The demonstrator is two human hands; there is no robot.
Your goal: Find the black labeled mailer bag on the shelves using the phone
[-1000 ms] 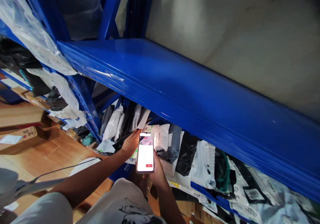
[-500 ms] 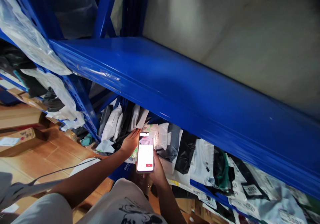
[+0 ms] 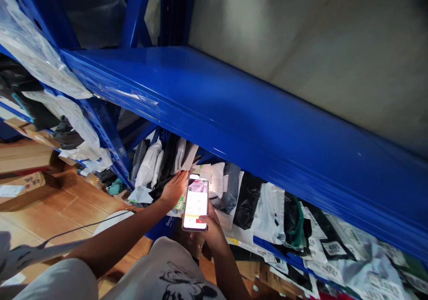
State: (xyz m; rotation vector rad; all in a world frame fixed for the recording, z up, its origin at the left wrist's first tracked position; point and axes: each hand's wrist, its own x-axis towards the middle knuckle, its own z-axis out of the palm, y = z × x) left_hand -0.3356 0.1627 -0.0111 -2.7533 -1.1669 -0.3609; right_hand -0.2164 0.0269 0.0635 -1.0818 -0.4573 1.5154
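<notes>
The right hand (image 3: 212, 228) holds a lit phone (image 3: 195, 203), the left hand (image 3: 174, 188) at its ten o'clock, a blue shelf beam (image 3: 197, 99) at twelve.

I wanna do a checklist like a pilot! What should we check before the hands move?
1. Phone held: ok, it is in the right hand.
2. Screen on: ok, it glows brightly.
3. Small words on the screen readable: not ok, they are too small and blurry here.
4. Right thumb pressing: cannot tell, it is over the lower right part of the screen.
5. Left hand near the packages: ok, it is among them.
6. Left hand gripping one: cannot tell, its underside is hidden.
</notes>
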